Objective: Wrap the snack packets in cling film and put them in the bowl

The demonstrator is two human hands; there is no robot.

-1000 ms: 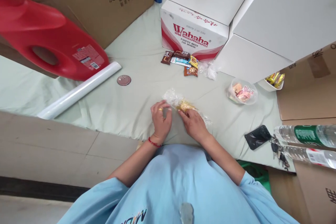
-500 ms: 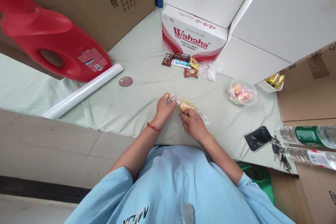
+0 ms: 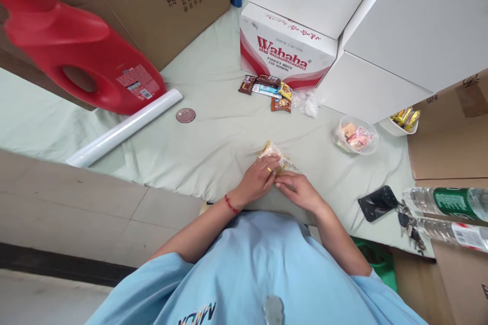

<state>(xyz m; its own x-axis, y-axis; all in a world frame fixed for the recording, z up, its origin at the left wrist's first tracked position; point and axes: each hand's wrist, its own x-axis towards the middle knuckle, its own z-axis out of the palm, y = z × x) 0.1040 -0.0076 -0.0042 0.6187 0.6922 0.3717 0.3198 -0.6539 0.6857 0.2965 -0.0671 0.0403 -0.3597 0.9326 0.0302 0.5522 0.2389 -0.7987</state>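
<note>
A clear plastic packet (image 3: 272, 149) with pale yellow contents lies crumpled on the cloth in front of me, partly covered by my hands. My left hand (image 3: 259, 176), with a ring and a red bracelet, rests over its near side, fingers stretched flat across the plastic. Against the packet's right end, my right hand (image 3: 299, 189) has its fingers bent and closed on the edge. Its fingertips almost meet my left hand. What the packet contains is too covered to name.
Small wrapped snacks (image 3: 281, 104) and crumpled clear plastic (image 3: 309, 106) lie before a Wahaha box (image 3: 284, 56). To the left are a round brown disc (image 3: 185, 115), a white roll (image 3: 125, 129) and a red jug (image 3: 110, 71). A snack bowl (image 3: 371, 148), phone (image 3: 377, 203) and bottles (image 3: 453, 202) stand right.
My left hand has let go of the packet's twisted left end and moved right, onto its top. The packet now looks bunched up. My right hand has shifted slightly right and down.
</note>
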